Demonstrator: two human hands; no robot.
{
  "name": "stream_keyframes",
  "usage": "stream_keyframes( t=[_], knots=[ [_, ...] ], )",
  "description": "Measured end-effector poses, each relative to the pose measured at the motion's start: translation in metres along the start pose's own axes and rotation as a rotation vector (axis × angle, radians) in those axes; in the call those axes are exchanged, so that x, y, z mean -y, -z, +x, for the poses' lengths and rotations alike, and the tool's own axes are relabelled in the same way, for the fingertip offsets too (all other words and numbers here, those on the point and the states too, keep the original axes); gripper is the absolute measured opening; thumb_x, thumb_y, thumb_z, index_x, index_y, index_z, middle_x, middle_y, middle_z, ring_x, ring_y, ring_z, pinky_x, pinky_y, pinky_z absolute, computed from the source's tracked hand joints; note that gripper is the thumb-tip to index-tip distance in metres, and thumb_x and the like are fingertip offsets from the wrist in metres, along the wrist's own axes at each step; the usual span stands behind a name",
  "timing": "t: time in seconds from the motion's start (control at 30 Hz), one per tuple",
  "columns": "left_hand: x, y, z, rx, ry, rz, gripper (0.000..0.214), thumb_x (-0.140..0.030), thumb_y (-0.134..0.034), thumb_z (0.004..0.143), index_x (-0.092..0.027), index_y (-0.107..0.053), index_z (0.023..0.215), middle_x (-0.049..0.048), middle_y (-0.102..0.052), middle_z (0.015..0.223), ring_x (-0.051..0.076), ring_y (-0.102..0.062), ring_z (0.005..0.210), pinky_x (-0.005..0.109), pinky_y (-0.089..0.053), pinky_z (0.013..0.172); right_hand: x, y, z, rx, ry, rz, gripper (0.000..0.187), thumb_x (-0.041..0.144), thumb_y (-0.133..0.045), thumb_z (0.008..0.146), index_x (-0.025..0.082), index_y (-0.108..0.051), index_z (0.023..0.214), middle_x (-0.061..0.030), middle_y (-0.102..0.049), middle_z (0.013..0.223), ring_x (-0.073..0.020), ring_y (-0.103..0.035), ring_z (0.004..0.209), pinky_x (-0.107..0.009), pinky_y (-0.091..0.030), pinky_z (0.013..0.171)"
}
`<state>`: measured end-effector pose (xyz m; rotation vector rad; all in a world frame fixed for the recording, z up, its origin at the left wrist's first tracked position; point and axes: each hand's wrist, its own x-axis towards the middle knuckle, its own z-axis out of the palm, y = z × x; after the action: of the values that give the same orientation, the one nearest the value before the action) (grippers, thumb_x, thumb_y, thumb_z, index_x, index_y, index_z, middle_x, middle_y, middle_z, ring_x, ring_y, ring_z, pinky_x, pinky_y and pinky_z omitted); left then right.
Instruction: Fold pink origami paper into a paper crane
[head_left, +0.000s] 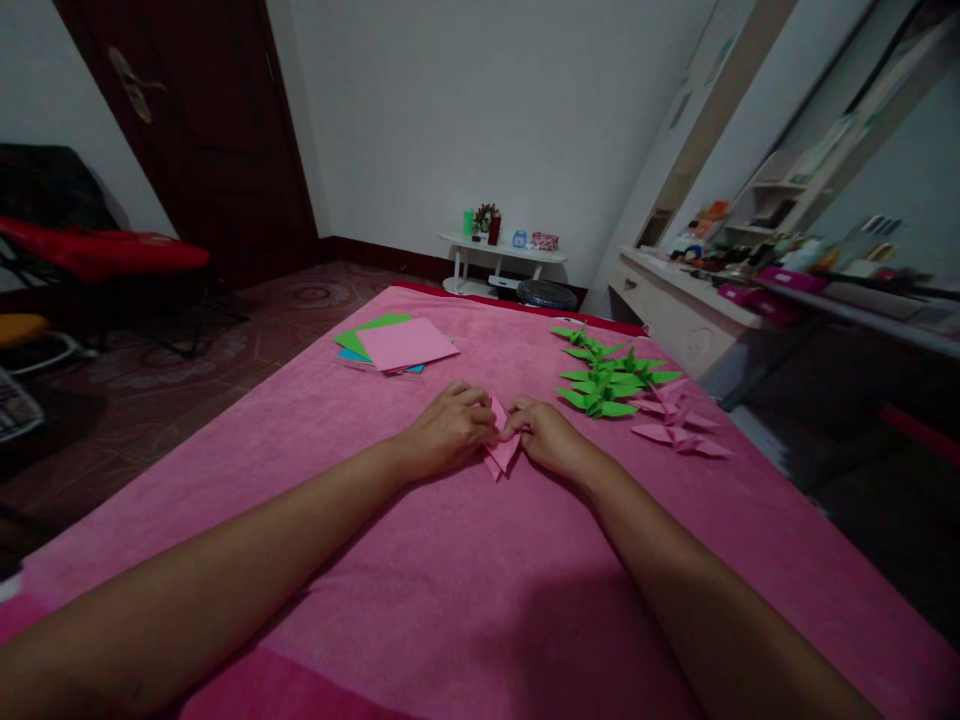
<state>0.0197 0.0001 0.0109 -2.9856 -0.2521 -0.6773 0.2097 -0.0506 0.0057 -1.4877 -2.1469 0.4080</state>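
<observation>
A partly folded piece of pink origami paper (504, 456) lies on the pink cloth in front of me, shaped like a narrow diamond with two points toward me. My left hand (454, 428) grips its left edge, fingers curled. From the right, my right hand (546, 432) pinches the same paper, thumb pressed on its face. Beyond and to the right stand several green paper cranes (600, 392) in a cluster. A few pink paper cranes (681, 438) sit beside them, nearer the table's right edge.
A stack of square paper sheets (409, 345), pink over green and blue, lies at the far left of the cloth (450, 600). Past the far edge is a low white stand (502, 247). A cluttered dresser (682, 300) stands right, a red chair (97, 250) left.
</observation>
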Motion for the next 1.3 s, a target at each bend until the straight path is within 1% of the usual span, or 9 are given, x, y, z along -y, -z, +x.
stream_keyframes(
  t=[0.33, 0.53, 0.63, 0.77, 0.87, 0.97, 1.1, 1.2, 1.3],
  knots=[
    [0.002, 0.002, -0.003, 0.020, -0.012, 0.021, 0.013, -0.025, -0.055, 0.083, -0.022, -0.067, 0.086, 0.0028, -0.067, 0.080, 0.019, -0.050, 0.091, 0.036, -0.029, 0.080, 0.025, 0.015, -0.008, 0.140, -0.043, -0.261, 0.033, 0.001, -0.050, 0.068, 0.020, -0.073, 0.083, -0.0049, -0.064, 0.089, -0.0148, -0.057, 0.084, -0.021, -0.037, 0.071],
    [0.001, 0.006, -0.004, 0.026, -0.031, 0.051, 0.012, -0.023, -0.055, 0.082, -0.021, -0.067, 0.084, 0.0037, -0.067, 0.077, 0.019, -0.051, 0.091, 0.037, -0.030, 0.081, 0.041, 0.021, -0.012, 0.171, -0.007, -0.408, 0.022, 0.010, -0.056, 0.073, 0.021, -0.073, 0.082, -0.0077, -0.065, 0.084, -0.0190, -0.057, 0.081, -0.026, -0.035, 0.068],
    [0.000, 0.009, -0.005, 0.027, -0.048, 0.053, 0.012, -0.022, -0.056, 0.080, -0.020, -0.067, 0.085, 0.0050, -0.067, 0.078, 0.020, -0.052, 0.090, 0.037, -0.031, 0.082, 0.034, 0.021, -0.012, 0.157, 0.035, -0.349, 0.023, 0.010, -0.059, 0.073, 0.024, -0.074, 0.084, -0.0053, -0.064, 0.082, -0.0175, -0.056, 0.077, -0.025, -0.035, 0.065],
    [0.003, 0.008, -0.007, -0.010, -0.024, 0.032, 0.015, -0.022, -0.054, 0.081, -0.020, -0.067, 0.089, 0.0056, -0.067, 0.078, 0.019, -0.053, 0.089, 0.035, -0.032, 0.081, 0.014, 0.015, -0.009, 0.080, 0.028, -0.172, 0.020, 0.016, -0.059, 0.078, 0.026, -0.074, 0.087, -0.0021, -0.060, 0.080, -0.0136, -0.055, 0.072, -0.023, -0.037, 0.062],
    [0.007, 0.002, -0.008, -0.046, 0.023, 0.002, 0.016, -0.023, -0.052, 0.083, -0.021, -0.067, 0.088, 0.0047, -0.067, 0.079, 0.018, -0.054, 0.088, 0.034, -0.032, 0.079, 0.002, 0.006, -0.006, -0.019, 0.015, -0.070, 0.016, 0.019, -0.063, 0.076, 0.025, -0.074, 0.085, -0.0036, -0.060, 0.092, -0.0147, -0.056, 0.080, -0.024, -0.041, 0.068],
    [0.009, -0.002, -0.009, -0.071, 0.033, -0.016, 0.016, -0.024, -0.054, 0.083, -0.023, -0.068, 0.091, 0.0035, -0.068, 0.080, 0.018, -0.055, 0.088, 0.034, -0.031, 0.079, -0.002, -0.001, -0.004, -0.117, 0.101, -0.027, 0.017, 0.014, -0.065, 0.073, 0.025, -0.074, 0.083, -0.0053, -0.056, 0.106, -0.0177, -0.055, 0.094, -0.029, -0.043, 0.078],
    [0.009, -0.002, -0.009, -0.049, 0.010, -0.005, 0.016, -0.019, -0.058, 0.079, -0.024, -0.068, 0.090, 0.0034, -0.068, 0.079, 0.018, -0.055, 0.091, 0.034, -0.030, 0.081, 0.004, 0.000, -0.006, -0.196, 0.311, -0.144, 0.029, 0.001, -0.062, 0.067, 0.026, -0.073, 0.078, -0.0045, -0.053, 0.115, -0.0226, -0.046, 0.109, -0.040, -0.037, 0.091],
    [0.008, -0.001, -0.009, -0.037, 0.001, 0.015, 0.012, -0.019, -0.060, 0.077, -0.022, -0.068, 0.085, 0.0041, -0.069, 0.078, 0.019, -0.054, 0.092, 0.035, -0.030, 0.081, 0.012, 0.006, -0.009, -0.199, 0.390, -0.266, 0.023, 0.004, -0.063, 0.068, 0.024, -0.071, 0.075, -0.0044, -0.053, 0.116, -0.0245, -0.042, 0.110, -0.042, -0.034, 0.091],
    [0.007, 0.000, -0.009, -0.031, -0.020, 0.033, 0.012, -0.021, -0.058, 0.079, -0.021, -0.068, 0.085, 0.0053, -0.068, 0.078, 0.020, -0.053, 0.092, 0.036, -0.030, 0.082, 0.018, 0.010, -0.012, -0.168, 0.433, -0.357, 0.015, 0.010, -0.061, 0.075, 0.022, -0.069, 0.079, -0.0063, -0.055, 0.111, -0.0233, -0.044, 0.104, -0.039, -0.034, 0.086]
  ],
)
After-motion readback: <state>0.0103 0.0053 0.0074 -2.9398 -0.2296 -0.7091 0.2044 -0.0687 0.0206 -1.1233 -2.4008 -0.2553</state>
